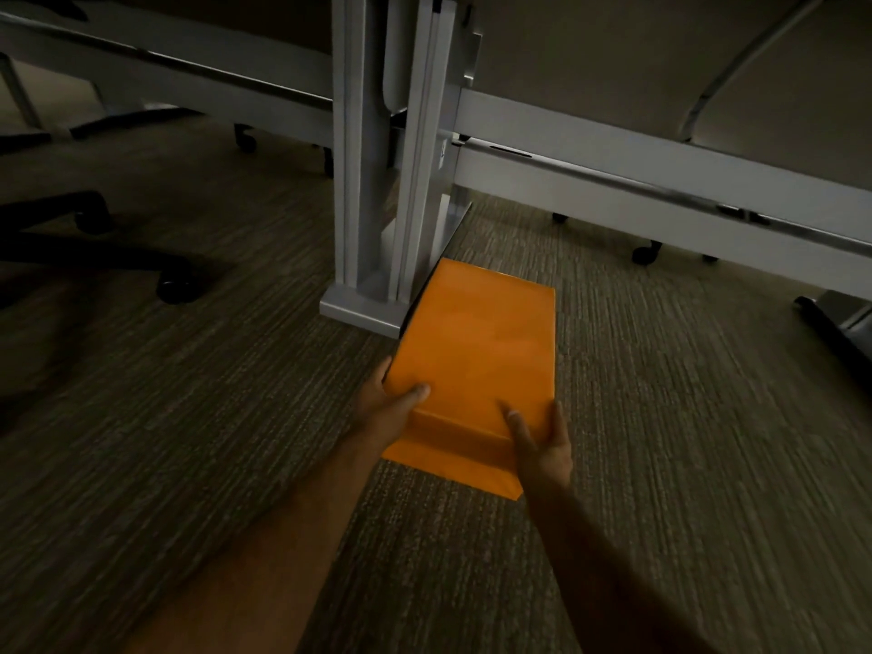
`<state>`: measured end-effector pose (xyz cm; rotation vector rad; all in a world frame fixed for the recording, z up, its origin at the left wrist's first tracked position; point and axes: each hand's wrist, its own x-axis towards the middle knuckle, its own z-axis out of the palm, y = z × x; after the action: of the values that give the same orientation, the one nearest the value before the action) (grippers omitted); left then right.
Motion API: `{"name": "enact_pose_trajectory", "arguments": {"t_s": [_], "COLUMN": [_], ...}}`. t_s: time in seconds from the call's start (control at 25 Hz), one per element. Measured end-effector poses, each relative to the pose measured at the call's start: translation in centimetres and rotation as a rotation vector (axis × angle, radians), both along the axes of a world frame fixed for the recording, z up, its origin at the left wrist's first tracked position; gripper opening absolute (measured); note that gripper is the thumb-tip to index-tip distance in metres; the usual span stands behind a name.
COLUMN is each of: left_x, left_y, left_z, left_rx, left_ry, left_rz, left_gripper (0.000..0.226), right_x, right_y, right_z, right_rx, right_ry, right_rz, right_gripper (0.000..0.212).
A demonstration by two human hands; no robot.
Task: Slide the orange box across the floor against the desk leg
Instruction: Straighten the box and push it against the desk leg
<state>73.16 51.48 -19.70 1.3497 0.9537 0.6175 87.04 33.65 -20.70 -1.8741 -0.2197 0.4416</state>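
The orange box [476, 344] lies long-ways on the carpet, its far left side touching the base of the grey metal desk leg [377, 181]. My left hand [389, 408] grips the box's near left corner, thumb on top. My right hand [540, 441] holds the near right corner, thumb on the lid and fingers down the side. A flap of the box sticks out toward me between my hands.
Black office chair base with castors [172, 287] stands at the left. Grey desk rails [660, 181] run off to the right behind the leg, with small castors [646, 252] under them. A dark object [835, 323] lies at the right edge. Striped carpet [684, 441] surrounds the box.
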Motion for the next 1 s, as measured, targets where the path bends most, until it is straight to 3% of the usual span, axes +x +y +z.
{"name": "enact_pose_trajectory", "arguments": {"t_s": [0.24, 0.48, 0.68, 0.84, 1.0], "left_x": [-0.2, 0.4, 0.1, -0.4, 0.0], "left_y": [0.1, 0.7, 0.9, 2.4, 2.3], "left_z": [1.3, 1.8, 1.6, 2.6, 2.1], "left_rx": [-0.080, -0.070, -0.015, -0.110, -0.148], "left_ry": [-0.013, -0.012, 0.063, 0.106, 0.089], "left_rz": [-0.024, -0.025, -0.056, -0.168, -0.145], "left_gripper": [0.074, 0.075, 0.075, 0.067, 0.056], "right_x": [0.7, 0.7, 0.8, 2.4, 2.9], "right_y": [0.1, 0.7, 0.1, -0.9, 0.1], "right_z": [0.1, 2.1, 2.8, 3.6, 3.0], "right_rx": [-0.065, -0.087, -0.133, -0.156, -0.129], "right_ry": [0.024, 0.020, 0.112, 0.236, 0.153], "right_rz": [0.020, 0.100, 0.173, 0.277, 0.227], "right_gripper": [0.080, 0.079, 0.079, 0.076, 0.065]}}
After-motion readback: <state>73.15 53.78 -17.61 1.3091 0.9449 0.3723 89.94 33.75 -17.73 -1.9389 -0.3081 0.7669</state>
